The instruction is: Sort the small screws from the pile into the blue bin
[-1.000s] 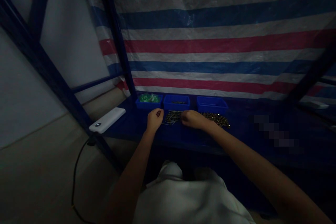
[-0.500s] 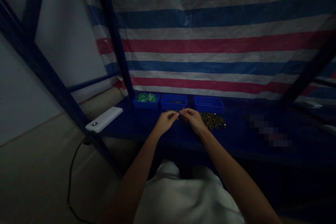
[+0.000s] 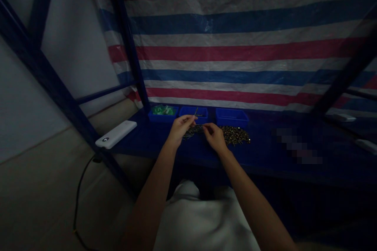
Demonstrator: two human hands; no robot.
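My left hand (image 3: 180,128) pinches a thin metal pin (image 3: 196,111), brass-coloured at its visible part, which sticks up above the fingertips. My right hand (image 3: 215,136) is to its right, its thumb and finger drawn together at the edge of a pile of thin dark metal pins (image 3: 198,128). Whether anything lies between those fingertips is too small to make out. Right of that hand spreads a heap of small brass-coloured metal pieces (image 3: 237,136).
Along the back of the blue table (image 3: 262,153) stand a blue bin with green-and-white bits (image 3: 163,110), a blue bin with a few thin pieces (image 3: 184,111) and another blue bin (image 3: 232,117). A white power bank (image 3: 116,134) with a cable lies left. A striped sheet (image 3: 220,53) hangs behind.
My hands have moved apart. My left hand has shifted slightly left and up with the pin upright; my right hand has come down to the pile of dark pins.
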